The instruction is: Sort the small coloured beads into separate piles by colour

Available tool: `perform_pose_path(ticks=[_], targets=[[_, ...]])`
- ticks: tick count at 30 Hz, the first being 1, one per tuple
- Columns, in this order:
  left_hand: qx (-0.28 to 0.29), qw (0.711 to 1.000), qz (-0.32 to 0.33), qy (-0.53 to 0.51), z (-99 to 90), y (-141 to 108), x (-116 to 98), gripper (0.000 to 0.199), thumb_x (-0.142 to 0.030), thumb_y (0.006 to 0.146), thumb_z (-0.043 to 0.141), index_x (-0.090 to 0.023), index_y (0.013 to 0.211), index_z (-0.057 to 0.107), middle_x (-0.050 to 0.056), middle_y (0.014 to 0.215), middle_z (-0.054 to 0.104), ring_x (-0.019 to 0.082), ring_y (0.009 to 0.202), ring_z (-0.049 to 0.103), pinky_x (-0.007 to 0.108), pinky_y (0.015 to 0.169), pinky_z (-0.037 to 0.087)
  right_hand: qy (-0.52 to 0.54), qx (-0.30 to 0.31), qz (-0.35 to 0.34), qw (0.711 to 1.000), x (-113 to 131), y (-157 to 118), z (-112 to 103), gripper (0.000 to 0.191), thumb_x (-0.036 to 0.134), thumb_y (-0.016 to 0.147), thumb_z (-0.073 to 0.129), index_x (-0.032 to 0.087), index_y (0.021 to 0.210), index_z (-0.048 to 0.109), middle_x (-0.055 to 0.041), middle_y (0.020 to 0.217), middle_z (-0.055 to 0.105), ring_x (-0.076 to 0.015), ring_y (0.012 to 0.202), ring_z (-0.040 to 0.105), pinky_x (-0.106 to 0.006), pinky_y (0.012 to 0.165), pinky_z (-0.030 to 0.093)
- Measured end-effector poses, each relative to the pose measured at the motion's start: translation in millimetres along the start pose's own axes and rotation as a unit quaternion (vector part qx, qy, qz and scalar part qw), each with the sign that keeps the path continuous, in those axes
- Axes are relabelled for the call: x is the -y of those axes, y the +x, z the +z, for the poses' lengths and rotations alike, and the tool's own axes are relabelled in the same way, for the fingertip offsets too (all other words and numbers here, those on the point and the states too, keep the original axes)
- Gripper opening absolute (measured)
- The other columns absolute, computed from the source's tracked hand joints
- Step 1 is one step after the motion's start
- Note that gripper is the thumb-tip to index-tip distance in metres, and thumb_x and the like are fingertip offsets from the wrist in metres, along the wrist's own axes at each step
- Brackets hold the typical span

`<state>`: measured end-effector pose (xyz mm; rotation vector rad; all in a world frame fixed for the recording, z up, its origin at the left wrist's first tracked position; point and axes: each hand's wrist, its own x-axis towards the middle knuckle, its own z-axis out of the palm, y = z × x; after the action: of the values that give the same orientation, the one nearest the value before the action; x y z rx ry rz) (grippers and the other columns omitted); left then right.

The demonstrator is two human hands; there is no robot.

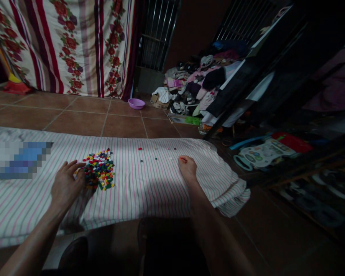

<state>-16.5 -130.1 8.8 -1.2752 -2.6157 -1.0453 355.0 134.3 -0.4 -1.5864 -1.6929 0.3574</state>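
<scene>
Pile of small multicolored pieces [103, 165]: loose, jumbled, on striped cloth [158, 188]. Right of it, singles [142, 161] spaced out in two rough rows: red piece [140, 148] far row, green piece [156, 158] and white piece [171, 158] near row. Orange piece [181, 158] pinched in right hand [188, 167].

The left hand [66, 184] and the right hand [188, 168] are seen bare, and both forearms [34, 237] are uncovered as far as they are shown. They are narrowed toward the wrists [192, 180]. What is worn lower down is hidden by deep shadow.
</scene>
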Motion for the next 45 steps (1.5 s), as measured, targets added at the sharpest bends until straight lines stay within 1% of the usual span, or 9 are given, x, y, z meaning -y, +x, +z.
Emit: perform_pose_path(ticks=[10, 14, 18, 25, 29, 32, 34, 39, 45], targets=[[0.004, 1.0, -0.005, 0.009, 0.4, -0.6, 0.3, 0.044, -0.039, 0.091, 0.036, -0.016, 0.107, 0.069, 0.017, 0.132, 0.063, 0.038, 0.141, 0.044, 0.059, 0.114, 0.041, -0.097, 0.035, 0.0, 0.995, -27.2, 30.6, 9.2, 0.024, 0.018, 0.078, 0.051, 0.022, 0.086, 0.073, -0.0036, 0.084, 0.072, -0.0178, 0.079, 0.064, -0.028, 0.077, 0.046], [0.001, 1.0, -0.008, 0.009, 0.9, -0.3, 2.7, 0.038, -0.039, 0.09, 0.039, -0.022, 0.106, 0.069, 0.011, 0.128, 0.066, 0.036, 0.14, 0.046, 0.055, 0.114, 0.042, -0.107, 0.039, 0.0, 0.993, -32.1, 31.9, 14.3, 0.02, 0.018, 0.077, 0.054, 0.021, 0.086, 0.072, -0.0032, 0.081, 0.071, -0.0172, 0.077, 0.063, -0.026, 0.073, 0.045], [-0.006, 1.0, -0.014, 0.008, 0.9, -0.2, 5.4, 0.037, -0.038, 0.09, 0.041, -0.021, 0.106, 0.069, 0.012, 0.129, 0.066, 0.036, 0.139, 0.047, 0.057, 0.113, 0.043, -0.115, 0.049, -0.014, 0.992, -37.2, 33.3, 15.4, 0.018, 0.015, 0.074, 0.054, 0.021, 0.079, 0.071, -0.003, 0.081, 0.07, -0.0173, 0.078, 0.062, -0.026, 0.074, 0.044], [0.015, 0.999, -0.028, 0.003, -4.3, -1.0, 3.4, 0.041, -0.038, 0.091, 0.038, -0.02, 0.109, 0.07, 0.013, 0.133, 0.064, 0.034, 0.141, 0.045, 0.053, 0.115, 0.041, -0.088, 0.068, 0.025, 0.993, -35.9, 35.2, 9.3, 0.019, 0.015, 0.073, 0.054, 0.021, 0.08, 0.071, -0.0019, 0.079, 0.069, -0.0171, 0.078, 0.062, -0.026, 0.075, 0.045], [0.036, 0.998, -0.042, 0.005, -11.2, -0.3, -1.3, 0.044, -0.036, 0.09, 0.039, -0.016, 0.111, 0.071, 0.016, 0.135, 0.062, 0.035, 0.14, 0.045, 0.055, 0.112, 0.043, -0.069, 0.033, 0.018, 0.997, -29.6, 27.5, 3.8, 0.024, 0.016, 0.073, 0.049, 0.02, 0.083, 0.071, -0.0039, 0.084, 0.071, -0.0185, 0.082, 0.063, -0.028, 0.08, 0.046], [0.055, 0.998, -0.036, 0.022, -14.9, 0.7, -1.4, 0.041, -0.032, 0.088, 0.04, -0.018, 0.105, 0.074, 0.012, 0.124, 0.069, 0.031, 0.134, 0.052, 0.051, 0.115, 0.042, -0.052, 0.004, -0.011, 0.999, -15.8, 14.3, 6.0, 0.029, 0.019, 0.073, 0.048, 0.018, 0.09, 0.072, -0.0068, 0.088, 0.071, -0.021, 0.084, 0.063, -0.032, 0.083, 0.048], [0.075, 0.996, -0.02, 0.036, -16.5, 1.0, 1.1, 0.041, -0.029, 0.086, 0.038, -0.02, 0.102, 0.075, 0.008, 0.118, 0.072, 0.026, 0.13, 0.056, 0.044, 0.119, 0.037, -0.023, 0.019, -0.041, 0.999, -0.4, 0.5, 12.4, 0.03, 0.021, 0.073, 0.049, 0.018, 0.093, 0.072, -0.0076, 0.088, 0.07, -0.022, 0.084, 0.063, -0.035, 0.085, 0.049], [0.059, 0.996, -0.026, 0.056, -20.7, -1.5, 11.6, 0.043, -0.025, 0.083, 0.038, -0.018, 0.105, 0.075, 0.01, 0.123, 0.07, 0.025, 0.121, 0.062, 0.04, 0.108, 0.047, 0.086, 0.136, -0.141, 0.977, 56.1, -55.7, 38.4, 0.025, 0.023, 0.073, 0.054, 0.02, 0.09, 0.072, -0.0078, 0.093, 0.069, -0.0201, 0.081, 0.064, -0.033, 0.078, 0.053], [0.084, 0.995, -0.037, 0.03, -23.4, -10.4, 25.6, 0.042, -0.028, 0.085, 0.039, -0.017, 0.105, 0.074, 0.011, 0.114, 0.073, 0.024, 0.106, 0.068, 0.035, 0.092, 0.054, 0.148, 0.298, -0.243, 0.911, 120.3, -132.7, 67.8, 0.019, 0.017, 0.079, 0.058, 0.021, 0.091, 0.073, -0.0028, 0.089, 0.064, -0.0133, 0.072, 0.062, -0.026, 0.069, 0.053]])
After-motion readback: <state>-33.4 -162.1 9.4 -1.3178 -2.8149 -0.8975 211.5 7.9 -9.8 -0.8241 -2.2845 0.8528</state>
